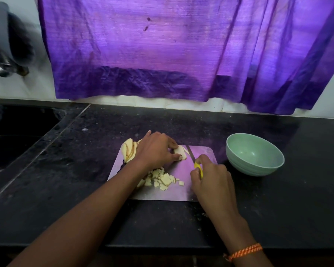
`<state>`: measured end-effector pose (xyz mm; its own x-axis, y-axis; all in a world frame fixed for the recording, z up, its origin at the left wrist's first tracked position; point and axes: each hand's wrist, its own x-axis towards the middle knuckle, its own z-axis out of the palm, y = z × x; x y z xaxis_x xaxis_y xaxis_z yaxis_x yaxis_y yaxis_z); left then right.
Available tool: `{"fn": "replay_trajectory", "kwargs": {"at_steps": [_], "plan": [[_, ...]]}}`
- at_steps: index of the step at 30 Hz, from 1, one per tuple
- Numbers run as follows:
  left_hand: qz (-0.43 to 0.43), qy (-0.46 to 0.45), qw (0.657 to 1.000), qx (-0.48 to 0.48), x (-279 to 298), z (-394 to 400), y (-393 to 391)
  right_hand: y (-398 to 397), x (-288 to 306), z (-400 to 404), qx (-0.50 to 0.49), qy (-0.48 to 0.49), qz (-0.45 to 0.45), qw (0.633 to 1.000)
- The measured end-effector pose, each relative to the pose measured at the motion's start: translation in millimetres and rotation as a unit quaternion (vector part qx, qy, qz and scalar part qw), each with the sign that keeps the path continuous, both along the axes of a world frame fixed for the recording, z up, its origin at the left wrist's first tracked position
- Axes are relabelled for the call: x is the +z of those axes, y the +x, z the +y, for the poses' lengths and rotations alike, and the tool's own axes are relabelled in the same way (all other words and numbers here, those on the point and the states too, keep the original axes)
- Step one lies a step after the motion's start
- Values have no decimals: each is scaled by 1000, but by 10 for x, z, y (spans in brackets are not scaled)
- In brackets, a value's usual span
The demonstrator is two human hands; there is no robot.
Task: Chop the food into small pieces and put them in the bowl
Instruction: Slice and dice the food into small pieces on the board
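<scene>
Stage: the chopping looks partly done; nothing can be seen inside the bowl, so the transfer has not begun as far as this view shows.
Left hand: the left hand (156, 149) is curled over a stack of pale slices (180, 152) near the far edge of the cutting board (204, 153), thumb and fingertips pinching the stack to steady it.
Right hand: the right hand (210, 179) is wrapped around the yellow handle of the knife (193, 159), its blade slanting toward the far edge and meeting the board just beside the held stack.
Done: a heap of small chopped pieces (161, 179) lies toward the near-left part of the board, partly hidden under the left forearm.
Left to cut: the stack under the left hand, plus a fan of uncut slices (129, 149) at the far-left corner of the board, reaching past its edge.
Bowl: the green bowl (255, 154) stands upright on the dark counter (278, 209), just beside the board's right edge and apart from both hands.
Remaining: my judgement is roughly 2 jobs, dicing the remaining slices, then moving every piece from board to bowl.
Surroundings: a purple curtain (181, 51) hangs behind the counter's far edge.
</scene>
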<state>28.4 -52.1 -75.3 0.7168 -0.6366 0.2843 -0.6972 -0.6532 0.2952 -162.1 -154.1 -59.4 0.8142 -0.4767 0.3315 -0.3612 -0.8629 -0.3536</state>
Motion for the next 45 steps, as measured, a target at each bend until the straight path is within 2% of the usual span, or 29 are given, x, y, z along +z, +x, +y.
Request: {"fn": "replay_trajectory", "kwargs": {"at_steps": [18, 25, 34, 38, 45], "plan": [[8, -19, 1000, 1, -10, 3, -33, 363, 26, 60, 32, 8, 43, 999], [22, -15, 1000, 3, 9, 14, -37, 34, -5, 64, 5, 2, 36, 999], [32, -24, 999, 8, 28, 8, -56, -261, -46, -15, 12, 58, -17, 998], [16, -22, 999, 17, 31, 2, -55, -186, -46, 25, 21, 34, -54, 998], [8, -25, 1000, 17, 16, 13, -33, 173, 5, 20, 26, 3, -11, 1000]]}}
